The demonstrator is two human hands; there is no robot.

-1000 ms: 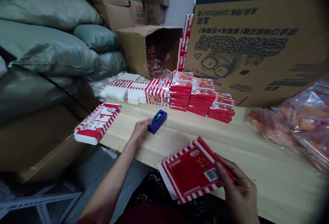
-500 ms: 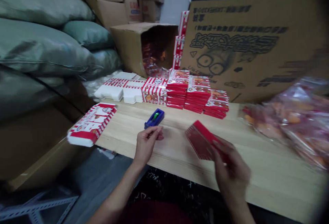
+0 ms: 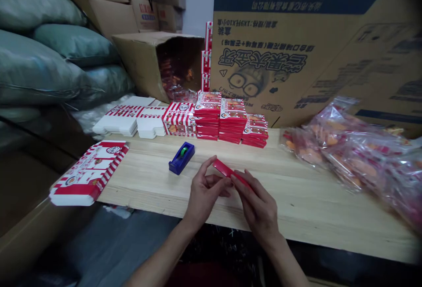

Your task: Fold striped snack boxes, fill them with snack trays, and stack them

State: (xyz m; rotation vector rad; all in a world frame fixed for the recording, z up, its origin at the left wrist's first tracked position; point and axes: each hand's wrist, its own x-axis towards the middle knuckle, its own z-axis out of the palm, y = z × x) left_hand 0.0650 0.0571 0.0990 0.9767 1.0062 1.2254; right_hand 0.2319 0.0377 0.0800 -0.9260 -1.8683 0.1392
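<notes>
A small red packaging box [image 3: 224, 168] is held edge-up above the wooden table, its narrow glossy side facing me. My right hand [image 3: 259, 203] grips its right part, thumb along the near side. At the other end, my left hand [image 3: 206, 192] has its index finger on the far corner and its thumb by the near edge, so its fingers close around the box. Most of the box's broad faces are hidden. Just left of the hands stands a blue tape dispenser [image 3: 181, 158] with a green roll.
Stacks of red-and-white boxes [image 3: 232, 122] line the table's back, with flat white cartons [image 3: 118, 122] beside them. Striped cardboard sleeves [image 3: 90, 170] lie at the left edge. Clear bags [image 3: 349, 142] sit at right. Behind are an open carton [image 3: 138, 58] and a large carton [image 3: 280, 89].
My left hand has moved from beside the tape dispenser to the box. My right hand has brought the box leftward and turned it narrow side up. The view has swung right.
</notes>
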